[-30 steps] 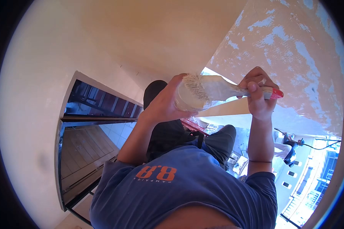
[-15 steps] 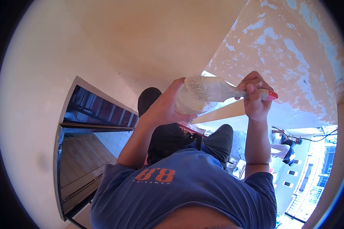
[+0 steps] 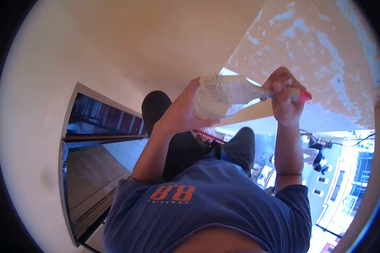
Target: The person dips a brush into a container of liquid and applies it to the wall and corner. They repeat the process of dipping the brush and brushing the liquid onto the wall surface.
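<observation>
On the left, my left hand [image 3: 180,110] is wrapped round the side of a pale, translucent container [image 3: 207,110]. My right hand [image 3: 285,99] grips the handle of a wide paint brush [image 3: 245,90] whose handle end is red. The brush lies nearly level, its whitish bristles pointing left at the container's mouth and overlapping it. Whether the bristles touch the inside cannot be made out. Both hands are raised in front of my body, above my knees.
A pale wall [image 3: 33,126] with a framed opening [image 3: 67,147] is on the left. A surface with patchy white marks [image 3: 299,46] rises at upper right. Far below on the right is another person [image 3: 320,158]. Under me shows something red [image 3: 209,137].
The brush bristles have shifted slightly left and up over the container. Both hands sit a little higher in view, and the camera view has moved slightly.
</observation>
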The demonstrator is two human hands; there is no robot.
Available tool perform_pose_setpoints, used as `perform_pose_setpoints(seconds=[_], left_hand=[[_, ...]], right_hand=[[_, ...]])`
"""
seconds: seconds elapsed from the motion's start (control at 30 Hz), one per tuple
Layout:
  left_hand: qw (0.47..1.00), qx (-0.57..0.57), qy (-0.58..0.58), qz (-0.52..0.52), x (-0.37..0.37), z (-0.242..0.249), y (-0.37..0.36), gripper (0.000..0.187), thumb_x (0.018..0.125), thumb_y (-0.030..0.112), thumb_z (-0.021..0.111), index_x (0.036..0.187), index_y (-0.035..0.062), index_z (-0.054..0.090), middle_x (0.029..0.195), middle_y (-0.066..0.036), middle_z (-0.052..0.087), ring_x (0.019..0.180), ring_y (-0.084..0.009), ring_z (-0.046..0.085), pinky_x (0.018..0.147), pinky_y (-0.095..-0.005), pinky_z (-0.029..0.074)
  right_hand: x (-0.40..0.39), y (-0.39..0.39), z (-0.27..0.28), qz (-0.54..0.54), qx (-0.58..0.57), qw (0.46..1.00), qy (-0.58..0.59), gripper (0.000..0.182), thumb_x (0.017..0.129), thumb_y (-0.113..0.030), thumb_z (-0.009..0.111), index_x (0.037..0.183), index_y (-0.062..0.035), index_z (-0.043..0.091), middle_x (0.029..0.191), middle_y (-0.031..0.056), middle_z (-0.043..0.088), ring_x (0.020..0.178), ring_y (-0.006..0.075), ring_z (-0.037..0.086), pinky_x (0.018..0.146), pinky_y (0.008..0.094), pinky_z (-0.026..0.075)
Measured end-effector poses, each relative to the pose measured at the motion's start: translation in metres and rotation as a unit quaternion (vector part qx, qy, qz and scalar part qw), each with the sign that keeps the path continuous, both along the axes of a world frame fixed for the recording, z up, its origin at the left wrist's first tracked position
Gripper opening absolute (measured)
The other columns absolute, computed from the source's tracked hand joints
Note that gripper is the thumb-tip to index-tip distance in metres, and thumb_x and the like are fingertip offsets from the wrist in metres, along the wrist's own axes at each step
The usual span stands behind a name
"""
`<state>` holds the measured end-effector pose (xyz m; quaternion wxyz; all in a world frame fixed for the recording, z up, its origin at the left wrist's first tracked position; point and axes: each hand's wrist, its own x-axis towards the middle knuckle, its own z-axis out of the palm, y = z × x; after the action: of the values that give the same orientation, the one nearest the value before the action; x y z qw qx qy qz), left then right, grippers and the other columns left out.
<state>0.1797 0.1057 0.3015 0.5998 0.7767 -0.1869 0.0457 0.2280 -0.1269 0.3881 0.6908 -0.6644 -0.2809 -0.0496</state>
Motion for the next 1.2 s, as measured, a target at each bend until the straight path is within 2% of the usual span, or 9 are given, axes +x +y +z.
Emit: perform_pose_setpoints(seconds=[0.23,0.33,0.4,0.6,0.8,0.87,1.0,1.1,1.2], left_hand=[[0.998,0.039,-0.039,0.021,0.016,-0.029,0.000,0.087,0.057,0.027,0.087,0.124,0.0020,0.037,0.117,-0.016,0.051,0.105,-0.0231,0.055,0.086,-0.0353,0.046],[0.994,0.057,-0.086,0.026,0.020,-0.031,-0.007,0.095,0.057,0.019,0.087,0.131,0.0024,0.029,0.124,-0.014,0.045,0.112,-0.0256,0.049,0.094,-0.0391,0.043],[0.991,0.075,-0.111,0.016,0.024,-0.035,-0.015,0.098,0.059,0.014,0.086,0.136,0.0020,0.025,0.130,-0.015,0.041,0.119,-0.0272,0.044,0.101,-0.0407,0.038],[0.985,0.091,-0.143,0.010,0.037,-0.044,-0.025,0.109,0.060,0.022,0.086,0.139,-0.0020,0.016,0.136,-0.019,0.034,0.123,-0.0297,0.040,0.103,-0.0423,0.034],[0.982,0.121,-0.144,0.015,0.041,-0.048,-0.014,0.110,0.061,0.029,0.085,0.139,-0.0025,0.013,0.139,-0.021,0.030,0.126,-0.0311,0.037,0.107,-0.0444,0.029],[0.977,0.145,-0.152,0.032,0.046,-0.057,-0.002,0.112,0.060,0.036,0.085,0.139,-0.0012,0.014,0.139,-0.021,0.030,0.125,-0.0319,0.039,0.107,-0.0451,0.031],[0.980,0.131,-0.145,0.038,0.050,-0.062,-0.004,0.104,0.058,0.032,0.086,0.135,-0.0020,0.025,0.133,-0.018,0.040,0.120,-0.0310,0.044,0.105,-0.0457,0.035],[0.971,0.183,-0.130,0.080,0.053,-0.062,0.003,0.103,0.058,0.033,0.085,0.135,-0.0018,0.026,0.132,-0.018,0.040,0.119,-0.0303,0.045,0.105,-0.0449,0.035],[0.970,0.168,-0.168,0.059,0.050,-0.058,-0.002,0.104,0.057,0.034,0.086,0.135,-0.0017,0.026,0.130,-0.018,0.042,0.118,-0.0293,0.047,0.104,-0.0434,0.037]], right_hand=[[0.017,-0.005,-0.014,0.013,0.014,0.999,-0.042,0.006,0.080,-0.004,0.066,0.079,0.0020,0.064,0.073,0.0085,0.063,0.064,0.0145,0.064,0.054,0.0242,0.050],[0.025,-0.013,-0.019,0.052,0.063,0.996,-0.030,0.015,0.079,-0.012,0.068,0.075,0.0001,0.061,0.068,0.0040,0.062,0.058,0.0100,0.058,0.053,0.0239,0.043],[0.016,-0.029,-0.015,-0.052,-0.012,0.997,-0.054,0.007,0.077,-0.004,0.068,0.076,-0.0007,0.062,0.076,0.0071,0.065,0.069,0.0127,0.062,0.061,0.0252,0.050],[0.025,-0.039,-0.031,-0.072,-0.112,0.981,0.140,0.033,0.071,-0.042,0.067,0.076,-0.0095,0.072,0.070,-0.0023,0.069,0.073,0.0087,0.065,0.073,0.0241,0.051],[0.028,-0.019,-0.039,-0.071,-0.066,0.992,0.077,0.033,0.064,-0.039,0.072,0.066,-0.0064,0.069,0.064,0.0044,0.066,0.064,0.0187,0.065,0.064,0.0311,0.051],[0.031,-0.006,-0.050,-0.107,-0.033,0.993,0.047,0.035,0.062,-0.037,0.070,0.068,-0.0023,0.067,0.065,0.0153,0.064,0.065,0.0306,0.063,0.064,0.0355,0.051],[0.042,0.005,-0.071,-0.108,-0.035,0.991,0.069,0.033,0.066,-0.039,0.069,0.068,-0.0058,0.069,0.068,0.0036,0.068,0.069,0.0177,0.066,0.069,0.0294,0.052],[0.041,0.005,-0.070,-0.085,-0.025,0.994,0.066,0.033,0.066,-0.038,0.069,0.070,-0.0057,0.069,0.068,0.0042,0.068,0.070,0.0191,0.066,0.070,0.0302,0.052],[0.034,0.003,-0.066,-0.064,0.007,0.997,0.046,0.034,0.063,-0.034,0.069,0.071,-0.0009,0.067,0.065,0.0175,0.063,0.064,0.0336,0.061,0.063,0.0385,0.050]])
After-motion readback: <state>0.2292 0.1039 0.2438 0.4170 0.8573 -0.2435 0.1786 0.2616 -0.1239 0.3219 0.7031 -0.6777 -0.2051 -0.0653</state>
